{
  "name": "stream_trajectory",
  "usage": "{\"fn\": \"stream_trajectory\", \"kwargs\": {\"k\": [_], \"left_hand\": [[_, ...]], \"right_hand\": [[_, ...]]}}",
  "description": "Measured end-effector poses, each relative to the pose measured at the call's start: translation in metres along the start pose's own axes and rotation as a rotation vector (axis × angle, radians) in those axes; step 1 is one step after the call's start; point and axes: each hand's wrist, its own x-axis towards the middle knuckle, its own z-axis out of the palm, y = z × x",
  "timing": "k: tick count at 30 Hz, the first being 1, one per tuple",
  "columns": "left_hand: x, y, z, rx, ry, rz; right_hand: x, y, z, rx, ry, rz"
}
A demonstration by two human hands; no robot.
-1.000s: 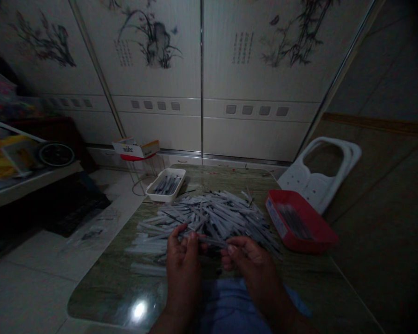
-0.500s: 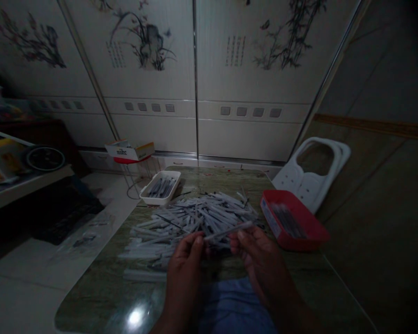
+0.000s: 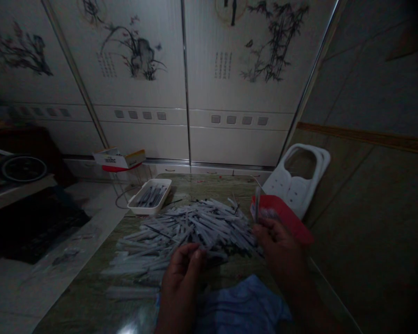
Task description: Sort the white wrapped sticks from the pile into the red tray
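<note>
My right hand (image 3: 277,239) pinches a slim, pale pen (image 3: 257,204) and holds it nearly upright in front of the red tray (image 3: 296,222). Several pens lie inside that tray, partly hidden by the hand. Over the near edge of a big heap of pens (image 3: 202,222) is my left hand (image 3: 183,269), its thumb and forefinger pressed together. Whether anything sits between those fingertips is too dark to see. The heaped pens are whitish, some with dark parts, and lie crosswise on the table (image 3: 216,185).
A white tray (image 3: 134,208) holding more pens stands at the table's back left. Blue cloth (image 3: 244,301) shows at the near edge. Beyond the red tray leans a white folding chair (image 3: 296,185). An open box (image 3: 118,160) rests on a red stool behind the table's left side.
My right hand has moved right toward the red tray, turning the pen from nearly level to upright. The pen has left my left hand, which stays over the heap. The view has shifted.
</note>
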Motion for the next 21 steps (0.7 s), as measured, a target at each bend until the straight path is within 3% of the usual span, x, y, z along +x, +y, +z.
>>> {"fn": "stream_trajectory", "kwargs": {"k": [5,11,21], "left_hand": [[0.012,0.0,-0.012,0.053,0.075,0.049],[0.016,-0.001,-0.014,0.058,0.117,0.072],[0.019,0.004,-0.019,0.095,0.12,0.072]], "right_hand": [[0.036,0.023,-0.051,-0.515,0.201,-0.095],[0.047,0.032,-0.061,-0.961,0.256,-0.134],[0.054,0.045,-0.061,-1.018,0.159,-0.036]]}}
